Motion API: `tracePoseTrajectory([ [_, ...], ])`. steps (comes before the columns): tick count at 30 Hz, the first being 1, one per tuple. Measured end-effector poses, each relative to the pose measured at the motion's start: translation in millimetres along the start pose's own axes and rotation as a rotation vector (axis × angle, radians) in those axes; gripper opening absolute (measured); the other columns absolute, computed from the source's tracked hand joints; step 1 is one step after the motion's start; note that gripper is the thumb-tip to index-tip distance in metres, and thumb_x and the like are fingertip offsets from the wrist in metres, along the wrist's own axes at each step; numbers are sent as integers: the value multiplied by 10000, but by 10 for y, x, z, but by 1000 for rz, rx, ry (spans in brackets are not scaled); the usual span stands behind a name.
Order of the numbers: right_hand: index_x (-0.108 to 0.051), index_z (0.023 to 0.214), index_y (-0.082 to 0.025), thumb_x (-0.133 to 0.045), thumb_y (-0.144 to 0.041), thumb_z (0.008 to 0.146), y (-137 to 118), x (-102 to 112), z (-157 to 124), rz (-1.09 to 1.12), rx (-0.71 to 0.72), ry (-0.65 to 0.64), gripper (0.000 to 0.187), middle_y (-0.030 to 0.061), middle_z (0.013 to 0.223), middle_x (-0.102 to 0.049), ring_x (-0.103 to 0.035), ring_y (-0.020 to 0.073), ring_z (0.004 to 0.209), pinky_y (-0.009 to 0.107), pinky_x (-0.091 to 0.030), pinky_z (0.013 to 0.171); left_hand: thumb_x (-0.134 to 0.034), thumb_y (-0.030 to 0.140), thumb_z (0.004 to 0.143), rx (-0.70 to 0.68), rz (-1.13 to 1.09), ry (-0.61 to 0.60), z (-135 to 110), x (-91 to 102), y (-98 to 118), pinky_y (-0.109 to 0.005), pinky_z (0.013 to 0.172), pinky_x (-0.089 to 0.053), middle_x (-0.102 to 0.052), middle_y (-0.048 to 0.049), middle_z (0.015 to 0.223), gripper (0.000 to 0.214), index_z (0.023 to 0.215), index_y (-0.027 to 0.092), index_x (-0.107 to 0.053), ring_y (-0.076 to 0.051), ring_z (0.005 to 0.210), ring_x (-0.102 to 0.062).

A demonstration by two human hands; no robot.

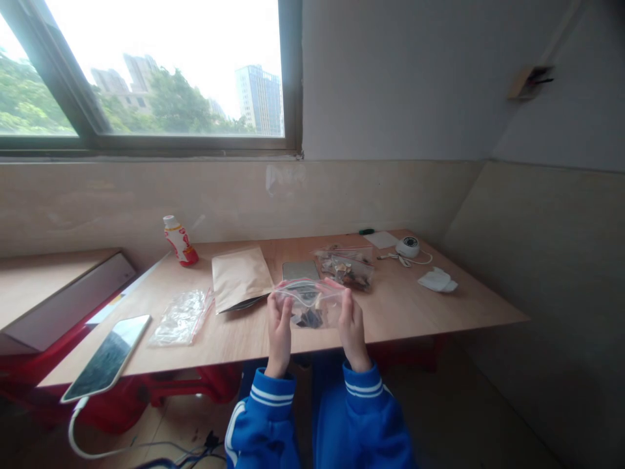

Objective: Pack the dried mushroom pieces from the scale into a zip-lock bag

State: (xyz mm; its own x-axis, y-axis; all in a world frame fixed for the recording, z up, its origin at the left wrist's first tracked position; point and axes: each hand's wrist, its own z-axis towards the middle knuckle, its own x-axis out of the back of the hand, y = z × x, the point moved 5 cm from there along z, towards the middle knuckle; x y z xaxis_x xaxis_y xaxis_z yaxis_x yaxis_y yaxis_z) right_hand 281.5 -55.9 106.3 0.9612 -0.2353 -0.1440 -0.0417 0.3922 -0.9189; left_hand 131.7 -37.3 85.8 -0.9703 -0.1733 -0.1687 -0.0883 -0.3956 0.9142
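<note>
Window (185, 78): wide pane at the back, showing trees and tower blocks above a beige tiled wall.
Bench (410, 312): pale wooden top against that wall, with red stool legs (200, 384) beneath it.
Far side: plastic bottle (180, 241) with a red and white label near the back edge; white dome camera (407, 246) with its white cable at the far right, beside a paper slip (381, 240); crumpled white tissue (438, 280) nearer the right edge.
Left side: smartphone (107, 348) at the near left corner, its white charging cable (73, 430) dropping off the bench; loose clear plastic bag (180, 318) just beside it; kraft paper envelope (240, 279) behind the hands.
Centre: grey flat slab (300, 270) just behind the held bag; second zip bag (346, 268), filled with mixed dark and tan pieces, touching the slab's right side.
Clear zip bag (310, 303): held up above the bench, in front of the body, long axis running left to right, pink-red seal along its top edge, dark pieces settled at the bottom.
Hands: left hand (279, 332) at the bag's left end, right hand (352, 326) at its right end, equally near, blue striped sleeves (271, 397) below.
Fingers: together on each hand, clamped on the bag's two ends.
</note>
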Motion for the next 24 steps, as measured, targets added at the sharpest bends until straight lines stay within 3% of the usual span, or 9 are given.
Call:
tracePoseTrajectory([
  [2, -595, 1195, -168, -274, -492, 952, -15, 21, 0, -33, 15, 4, 517, 134, 1137, -662, -577, 253, 1139, 442, -423, 1030, -459, 465, 883, 40, -37, -93, 4, -50, 16, -311, 766, -516, -667, -87, 1010, 341, 1002, 180, -604, -192, 887, -641],
  [3, -608, 1175, -163, -279, -496, 949, -17, 36, -2, -57, 20, 25, 519, 139, 1118, -669, -593, 256, 1112, 436, -444, 1006, -465, 474, 878, 48, -30, -78, -3, -45, 27, -278, 702, -513, -679, -69, 909, 338, 932, 174, -611, -167, 784, -642],
  [6, -676, 967, -170, -313, -506, 935, -12, 98, -16, -166, 24, 147, 495, 142, 955, -709, -663, 257, 931, 395, -519, 868, -482, 499, 862, 56, 21, 98, -54, 32, 56, -192, 485, -411, -635, -3, 675, 347, 878, 173, -600, -89, 503, -524],
  [9, -662, 818, -180, -335, -509, 926, -3, 152, -36, -189, 7, 255, 476, 127, 799, -709, -679, 242, 787, 369, -532, 782, -479, 521, 854, 59, 44, 167, -101, 53, 93, -177, 406, -315, -550, 38, 552, 365, 864, 178, -604, -69, 415, -417],
  [15, -666, 768, -191, -407, -574, 874, -1, 240, -8, -112, -40, 256, 475, 105, 745, -707, -671, 241, 736, 351, -535, 698, -520, 520, 825, 140, -41, 94, -135, -13, 123, -194, 493, -412, -632, 4, 693, 355, 902, 181, -593, -79, 481, -514],
  [18, -669, 812, -187, -437, -602, 852, 39, 220, 10, -46, -53, 117, 478, 83, 747, -711, -664, 222, 695, 325, -528, 653, -488, 526, 842, 161, -95, 136, -167, -12, 91, -194, 510, -434, -644, -3, 780, 354, 945, 193, -551, -86, 526, -563],
  [21, -663, 928, -177, -511, -562, 838, 92, 158, 1, 3, -57, -49, 424, 81, 902, -721, -666, 199, 745, 300, -521, 675, -434, 539, 866, 138, -88, 194, -179, 8, 66, -175, 443, -390, -641, -14, 849, 359, 916, 194, -520, -70, 505, -547],
  [24, -669, 930, -178, -513, -515, 860, 123, 163, -8, -4, -58, -61, 378, 80, 923, -726, -665, 188, 749, 295, -512, 688, -437, 545, 863, 125, -84, 187, -157, 17, 46, -175, 433, -390, -642, -17, 854, 365, 904, 192, -520, -64, 482, -531],
])
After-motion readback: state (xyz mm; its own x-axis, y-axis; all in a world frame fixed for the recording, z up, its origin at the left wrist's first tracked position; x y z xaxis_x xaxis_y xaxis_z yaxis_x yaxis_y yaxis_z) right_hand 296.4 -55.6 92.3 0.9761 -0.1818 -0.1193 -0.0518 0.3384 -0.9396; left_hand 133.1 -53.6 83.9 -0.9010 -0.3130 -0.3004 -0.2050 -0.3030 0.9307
